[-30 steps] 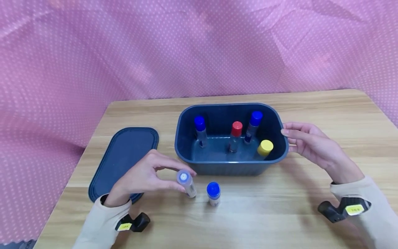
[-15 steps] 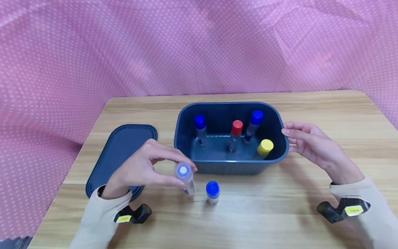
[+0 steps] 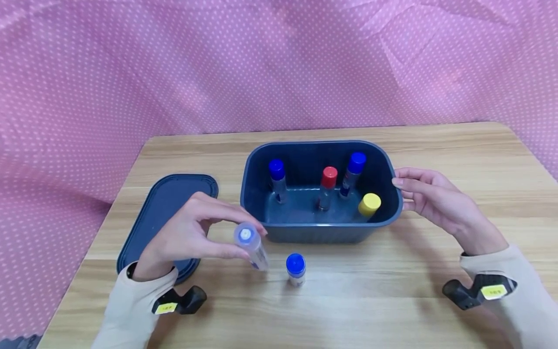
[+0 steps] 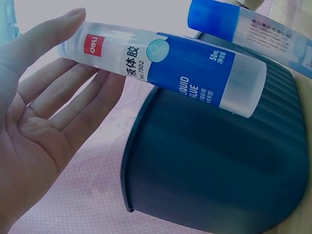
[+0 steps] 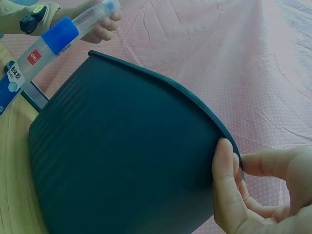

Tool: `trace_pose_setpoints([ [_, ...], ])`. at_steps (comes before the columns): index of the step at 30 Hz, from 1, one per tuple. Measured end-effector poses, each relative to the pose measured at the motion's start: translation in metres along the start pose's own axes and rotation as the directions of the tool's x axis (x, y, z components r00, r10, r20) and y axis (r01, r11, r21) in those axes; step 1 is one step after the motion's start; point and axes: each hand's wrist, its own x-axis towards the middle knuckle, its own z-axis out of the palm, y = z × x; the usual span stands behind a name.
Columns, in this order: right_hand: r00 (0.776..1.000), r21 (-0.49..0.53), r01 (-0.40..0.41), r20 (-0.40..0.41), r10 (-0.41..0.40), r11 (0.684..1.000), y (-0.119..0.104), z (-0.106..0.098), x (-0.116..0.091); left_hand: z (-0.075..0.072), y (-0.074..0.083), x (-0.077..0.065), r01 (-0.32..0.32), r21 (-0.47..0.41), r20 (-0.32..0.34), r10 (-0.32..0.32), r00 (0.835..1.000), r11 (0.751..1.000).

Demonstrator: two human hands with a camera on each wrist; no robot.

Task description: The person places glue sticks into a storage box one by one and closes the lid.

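My left hand pinches a clear-capped liquid glue bottle near its capped top, between thumb and fingertips. The bottle is held slightly tilted in front of a dark blue bin. Just right of it, a blue-capped glue bottle stands upright on the table. On the bin's right side, my right hand grips the rim between thumb and fingers. Inside the bin are two blue-capped bottles, a red-capped bottle and a yellow-capped bottle, whose lower part is hidden by the front wall.
A dark blue lid lies flat on the wooden table, left of the bin and partly behind the left hand. Pink dotted cloth hangs behind the table and along its left side.
The left hand has risen slightly and shifted left with the clear-capped bottle, away from the standing blue-capped one. The right hand keeps its grip on the bin's rim.
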Motion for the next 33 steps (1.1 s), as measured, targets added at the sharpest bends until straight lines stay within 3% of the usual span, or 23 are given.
trace_pose_setpoints([
  [11,1.0,-0.002,0.004,-0.023,-0.004,1.0,0.003,0.002,-0.001,-0.004,0.012,0.014,-0.065,0.041,-0.024,0.066,0.998,0.997],
  [18,1.0,-0.009,0.012,-0.016,-0.012,1.0,0.0,0.005,0.0,-0.007,0.021,0.024,-0.108,0.003,-0.129,0.107,0.986,0.994],
  [24,1.0,-0.021,0.009,-0.027,-0.009,1.0,0.0,0.005,0.001,-0.009,0.019,0.032,-0.093,-0.02,-0.202,0.087,0.975,0.995],
  [28,1.0,-0.012,0.017,-0.025,-0.017,1.0,0.0,0.004,-0.001,-0.01,0.015,0.038,-0.078,-0.038,-0.271,0.064,0.96,0.996],
  [33,1.0,-0.007,0.019,-0.016,-0.019,1.0,0.001,0.001,0.0,-0.012,0.011,0.036,-0.063,-0.017,-0.37,0.052,0.928,0.998],
])
